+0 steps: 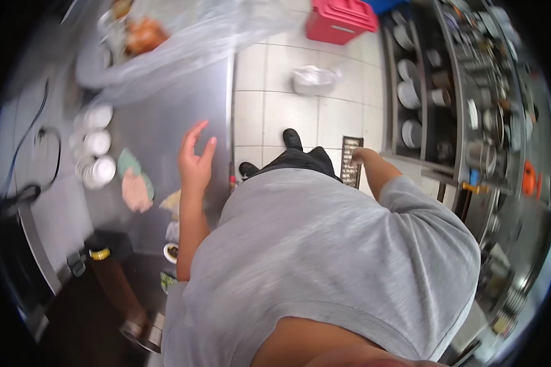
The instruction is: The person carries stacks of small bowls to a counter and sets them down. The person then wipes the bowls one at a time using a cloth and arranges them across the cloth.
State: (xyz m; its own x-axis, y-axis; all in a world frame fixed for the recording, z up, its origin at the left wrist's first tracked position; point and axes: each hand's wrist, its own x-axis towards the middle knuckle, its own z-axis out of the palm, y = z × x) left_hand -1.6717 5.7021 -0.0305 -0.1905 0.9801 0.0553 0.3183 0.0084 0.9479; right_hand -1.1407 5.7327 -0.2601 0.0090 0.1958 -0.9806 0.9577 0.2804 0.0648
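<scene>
My left hand (196, 156) is raised over the steel counter (159, 116), its fingers apart and nothing in them. On the counter beyond it, a pink cloth (137, 191) lies against a green cloth (128, 161). Stacks of white cups or bowls (98, 142) stand near the wall. Close to my left forearm is a small white dish (172, 252) with dark contents. My right hand (358, 156) hangs low at my side, above the floor grate (351, 161); its fingers are small and partly hidden, and no held thing shows.
Clear plastic sheeting (171, 61) covers the far counter, with a blurred orange item (145, 35) by it. A white plastic bag (315, 79) lies on the tiled floor, before a red lidded bin (341, 20). Shelves of dishes (408, 95) line the right side.
</scene>
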